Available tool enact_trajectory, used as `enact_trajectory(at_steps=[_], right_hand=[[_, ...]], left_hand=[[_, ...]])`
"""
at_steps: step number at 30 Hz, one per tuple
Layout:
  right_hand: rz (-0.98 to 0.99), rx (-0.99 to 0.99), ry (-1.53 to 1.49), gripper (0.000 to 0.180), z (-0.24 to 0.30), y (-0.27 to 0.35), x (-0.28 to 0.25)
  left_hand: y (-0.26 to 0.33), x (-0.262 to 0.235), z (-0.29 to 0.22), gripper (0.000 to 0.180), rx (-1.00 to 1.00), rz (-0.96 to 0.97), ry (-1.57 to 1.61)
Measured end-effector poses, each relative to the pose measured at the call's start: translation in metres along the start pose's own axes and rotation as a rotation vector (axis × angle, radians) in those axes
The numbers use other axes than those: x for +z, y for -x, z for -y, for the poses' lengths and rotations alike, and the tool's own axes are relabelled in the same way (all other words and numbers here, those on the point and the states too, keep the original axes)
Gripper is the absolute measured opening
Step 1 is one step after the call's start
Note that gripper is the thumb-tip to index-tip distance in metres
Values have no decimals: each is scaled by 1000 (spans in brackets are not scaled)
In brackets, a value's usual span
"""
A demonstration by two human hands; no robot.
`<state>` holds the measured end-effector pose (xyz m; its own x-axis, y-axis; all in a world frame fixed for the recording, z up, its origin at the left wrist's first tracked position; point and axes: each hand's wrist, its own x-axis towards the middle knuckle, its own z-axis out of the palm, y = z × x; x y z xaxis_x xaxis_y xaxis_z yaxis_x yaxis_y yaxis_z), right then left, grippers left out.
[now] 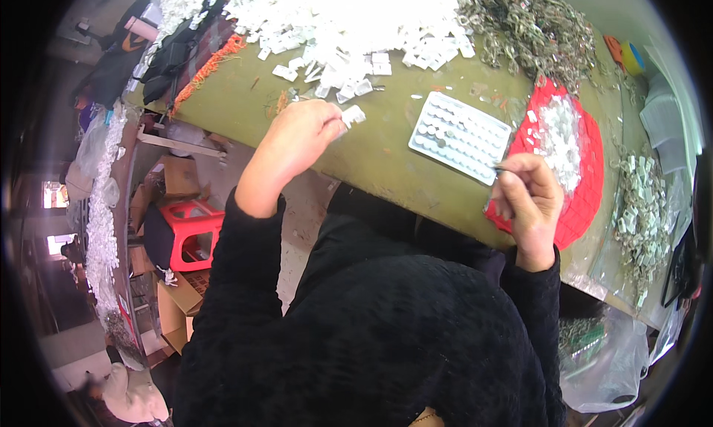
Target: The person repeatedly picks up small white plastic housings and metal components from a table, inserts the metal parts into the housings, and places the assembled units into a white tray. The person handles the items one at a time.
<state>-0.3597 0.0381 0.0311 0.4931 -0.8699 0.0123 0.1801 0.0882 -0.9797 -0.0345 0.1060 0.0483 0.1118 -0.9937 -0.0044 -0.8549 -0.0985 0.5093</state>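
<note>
My left hand [301,136] is closed in a pinch over the table's front edge, with a small white plastic piece [353,116] between thumb and fingertips. To its right lies a white tray [417,146] with rows of small round pale discs. At the tray's near right corner, my right hand [531,197] is also pinched. Something small and dark shows at its fingertips, too small to name. Beside that hand a red cloth [587,208] carries a heap of small white pieces [558,141].
A large pile of white plastic pieces [334,33] covers the far side of the green table [386,171]. Behind the red cloth is a tangled heap of greenish metallic parts [531,30]; more parts [640,219] lie far right. A red stool [194,234] stands at left below the table.
</note>
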Motion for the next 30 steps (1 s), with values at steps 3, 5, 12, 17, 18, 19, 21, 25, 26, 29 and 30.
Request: enact_trajectory(at_steps=[3, 5, 12, 17, 18, 19, 21, 25, 26, 29, 30], right_hand=[[221, -131, 204, 10, 11, -5, 28], [347, -250, 335, 11, 11, -10, 43], [264, -50, 184, 7, -3, -11, 54], [184, -26, -1, 9, -4, -8, 52], [204, -35, -37, 9, -5, -8, 54], [222, -9, -50, 8, -5, -9, 54], [235, 32, -160, 8, -5, -10, 56], [187, 94, -336, 6, -9, -10, 61], [169, 111, -324, 6, -9, -9, 61], [114, 248, -350, 5, -10, -9, 59], [128, 268, -391, 5, -11, -9, 58]], left_hand=[[3, -4, -26, 22, 59, 260, 176], [2, -2, -37, 21, 76, 443, 374], [4, 44, -52, 29, -59, 492, 1500], [4, 71, -58, 38, 137, 364, 1757], [6, 72, -58, 35, 89, 347, 1656], [8, 73, -58, 34, 40, 330, 1554], [8, 77, -59, 32, 39, 265, 1608], [8, 83, -55, 35, 53, 236, 1664], [8, 84, -54, 34, 66, 238, 1687], [10, 84, -53, 32, 95, 209, 1637], [10, 84, -53, 31, 110, 207, 1628]])
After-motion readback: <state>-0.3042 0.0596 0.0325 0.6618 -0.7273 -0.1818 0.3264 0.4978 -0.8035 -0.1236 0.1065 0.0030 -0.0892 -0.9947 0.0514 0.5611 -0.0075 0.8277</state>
